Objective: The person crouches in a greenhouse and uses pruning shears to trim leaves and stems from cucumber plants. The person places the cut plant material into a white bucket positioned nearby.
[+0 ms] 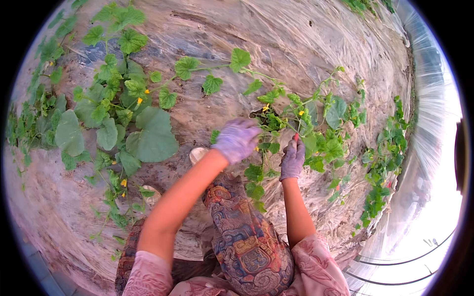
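My right hand (292, 159), in a purple-stained thin glove, is closed on a small tool with a red part (296, 137) at its top; the rest of the tool is hidden. It is at the lower edge of a leafy vine plant (331, 146) with small yellow flowers (301, 113). My left hand (239, 140), gloved alike and slightly blurred, is to the left of the same plant, its fingers bent towards the leaves. Whether it holds anything cannot be made out. A long vine stem (218, 67) with rounded green leaves runs above both hands.
Wrinkled clear plastic film (355, 48) covers the soil. A second plant with large leaves (152, 135) grows at left, more vines (385, 162) at right. Translucent sheeting (426, 92) and curved dark hoops (400, 283) edge the right. My patterned knee (251, 248) and light shoes (197, 154) are below.
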The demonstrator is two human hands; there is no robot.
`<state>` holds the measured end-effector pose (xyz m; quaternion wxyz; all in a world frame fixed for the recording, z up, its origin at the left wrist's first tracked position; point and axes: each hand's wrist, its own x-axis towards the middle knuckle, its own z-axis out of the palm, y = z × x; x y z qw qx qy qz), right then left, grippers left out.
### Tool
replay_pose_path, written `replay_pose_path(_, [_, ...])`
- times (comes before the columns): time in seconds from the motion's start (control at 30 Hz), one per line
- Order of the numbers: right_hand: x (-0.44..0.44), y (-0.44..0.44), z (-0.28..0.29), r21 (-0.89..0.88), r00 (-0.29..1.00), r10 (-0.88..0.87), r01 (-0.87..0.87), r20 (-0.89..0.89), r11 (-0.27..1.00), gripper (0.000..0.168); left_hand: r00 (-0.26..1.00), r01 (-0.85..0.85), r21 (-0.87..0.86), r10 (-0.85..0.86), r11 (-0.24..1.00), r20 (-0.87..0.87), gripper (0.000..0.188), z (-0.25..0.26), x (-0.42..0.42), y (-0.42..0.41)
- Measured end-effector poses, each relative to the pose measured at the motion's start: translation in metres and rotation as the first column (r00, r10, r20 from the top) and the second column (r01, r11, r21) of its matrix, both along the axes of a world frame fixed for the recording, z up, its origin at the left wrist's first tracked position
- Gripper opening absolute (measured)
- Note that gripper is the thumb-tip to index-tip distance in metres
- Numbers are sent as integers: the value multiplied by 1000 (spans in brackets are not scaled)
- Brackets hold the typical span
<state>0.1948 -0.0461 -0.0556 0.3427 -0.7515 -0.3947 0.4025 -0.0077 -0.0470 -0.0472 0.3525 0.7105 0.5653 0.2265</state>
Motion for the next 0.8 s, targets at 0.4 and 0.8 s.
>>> replay_pose_path(0.4, [23, 0, 10, -79, 952, 210, -197, 223, 977, 34, 916, 193, -103, -217, 976, -337, 40, -42, 105, 16])
replay_pose_path(0.8, [12, 25, 35, -587, 515, 666, -337, 540, 736, 40, 829, 335, -105, -346, 936, -438, 39, -42, 103, 15])
